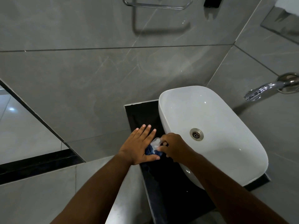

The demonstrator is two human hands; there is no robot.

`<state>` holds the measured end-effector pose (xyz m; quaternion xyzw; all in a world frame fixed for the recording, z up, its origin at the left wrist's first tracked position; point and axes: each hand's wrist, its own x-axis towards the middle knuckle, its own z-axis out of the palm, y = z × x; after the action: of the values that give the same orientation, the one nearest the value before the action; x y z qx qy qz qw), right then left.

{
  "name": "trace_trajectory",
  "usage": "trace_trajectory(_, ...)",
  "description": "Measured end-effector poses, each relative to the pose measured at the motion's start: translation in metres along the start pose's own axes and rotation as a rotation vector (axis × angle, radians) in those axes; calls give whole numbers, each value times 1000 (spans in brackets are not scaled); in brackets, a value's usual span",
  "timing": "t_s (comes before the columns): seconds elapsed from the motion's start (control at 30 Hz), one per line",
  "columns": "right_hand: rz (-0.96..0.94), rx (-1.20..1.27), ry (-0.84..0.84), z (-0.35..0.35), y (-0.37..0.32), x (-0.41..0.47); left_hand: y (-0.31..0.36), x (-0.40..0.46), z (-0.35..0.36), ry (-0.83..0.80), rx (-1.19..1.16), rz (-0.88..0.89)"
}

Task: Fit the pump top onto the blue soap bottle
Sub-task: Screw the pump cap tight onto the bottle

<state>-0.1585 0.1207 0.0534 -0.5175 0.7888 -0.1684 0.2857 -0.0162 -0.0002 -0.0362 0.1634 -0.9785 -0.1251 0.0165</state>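
Observation:
The blue soap bottle (151, 151) stands on the black counter (163, 183) just left of the basin. A clear white pump top (155, 143) sits on its neck. My left hand (139, 145) is pressed against the bottle's left side, thumb wrapped under its front and fingers stretched out straight. From the right, my right hand (174, 147) pinches the pump top with thumb and fingertips. Most of the bottle's body is hidden between the two hands.
A white oval basin (229, 120) with a metal drain (196, 134) fills the counter's right side. A chrome tap (265, 88) juts from the right wall. Grey tiled walls stand close behind, with a chrome towel rail (155, 4) at the top.

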Motion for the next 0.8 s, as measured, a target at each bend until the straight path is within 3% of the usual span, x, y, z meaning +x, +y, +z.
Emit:
trace_trajectory(0.53, -20, 58, 4, 2, 5, 0, 1, 0, -1, -12, -8, 1)
trace_trajectory(0.7, 134, 76, -12, 2, 0, 4, 0, 0, 0, -20, -7, -3)
trace_trajectory(0.8, 89, 103, 21, 5, 4, 2, 1, 0, 0, -18, -18, -5)
